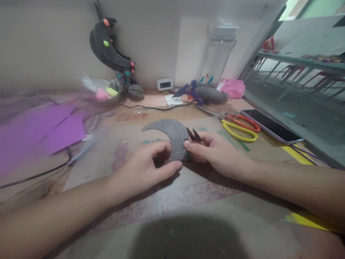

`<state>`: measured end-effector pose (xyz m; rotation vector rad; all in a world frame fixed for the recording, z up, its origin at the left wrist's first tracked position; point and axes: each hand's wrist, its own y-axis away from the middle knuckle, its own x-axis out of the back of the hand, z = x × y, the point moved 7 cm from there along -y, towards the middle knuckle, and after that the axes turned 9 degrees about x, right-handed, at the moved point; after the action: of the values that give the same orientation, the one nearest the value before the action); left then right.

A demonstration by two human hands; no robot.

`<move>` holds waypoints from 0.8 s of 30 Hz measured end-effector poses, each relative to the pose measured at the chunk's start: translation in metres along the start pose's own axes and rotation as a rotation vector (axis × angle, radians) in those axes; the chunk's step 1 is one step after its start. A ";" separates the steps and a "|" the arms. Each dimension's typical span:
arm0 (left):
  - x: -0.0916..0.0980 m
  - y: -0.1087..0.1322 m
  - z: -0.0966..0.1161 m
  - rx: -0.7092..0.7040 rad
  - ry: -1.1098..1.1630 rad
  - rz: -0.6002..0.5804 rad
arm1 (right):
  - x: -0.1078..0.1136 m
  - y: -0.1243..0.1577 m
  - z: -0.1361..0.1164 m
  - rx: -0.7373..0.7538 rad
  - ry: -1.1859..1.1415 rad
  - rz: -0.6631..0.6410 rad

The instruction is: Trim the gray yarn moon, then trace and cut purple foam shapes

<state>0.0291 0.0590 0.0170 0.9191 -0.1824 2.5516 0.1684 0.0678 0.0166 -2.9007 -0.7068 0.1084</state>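
A crescent moon wrapped in grey yarn (176, 135) is held just above the table, its thin tip pointing left. My left hand (151, 162) grips its lower inner curve between thumb and fingers. On the other side, my right hand (212, 149) pinches the outer edge of the crescent with its thumb. From that same hand stick up the two dark pointed blades of what look like thread snips (196, 135); their handles are hidden in the fingers.
Behind lie a blue glue gun (192, 92), grey yarn (212, 94) and a small digital clock (165, 84). Red-and-yellow-handled scissors (239, 130) and a phone (272, 126) are at the right. Purple sheets (64, 126) lie left; a dark crescent (105, 46) hangs on the wall.
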 end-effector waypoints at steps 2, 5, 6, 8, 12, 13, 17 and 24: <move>0.000 0.000 0.000 -0.006 -0.004 0.003 | -0.002 0.000 0.003 -0.021 -0.064 -0.019; 0.001 -0.002 0.000 -0.009 -0.002 0.007 | -0.004 0.002 0.009 -0.067 -0.153 -0.046; 0.001 -0.003 0.000 -0.007 0.004 0.007 | -0.004 0.002 0.010 -0.077 -0.177 -0.048; 0.001 -0.003 -0.001 -0.001 0.033 0.005 | -0.004 0.003 0.013 -0.098 -0.210 -0.046; 0.002 -0.002 -0.001 0.001 0.099 0.011 | -0.006 0.004 0.016 -0.126 -0.263 -0.056; 0.002 -0.002 -0.001 -0.002 0.109 0.017 | -0.007 0.005 0.016 -0.130 -0.274 -0.064; 0.004 -0.001 0.000 0.000 0.127 0.031 | -0.008 0.005 0.017 -0.145 -0.277 -0.064; -0.002 -0.004 -0.009 0.070 0.200 -0.032 | -0.004 0.000 0.008 -0.066 -0.160 -0.039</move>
<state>0.0265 0.0647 0.0086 0.6799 -0.0191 2.6134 0.1639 0.0665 0.0089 -2.9634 -0.8065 0.3223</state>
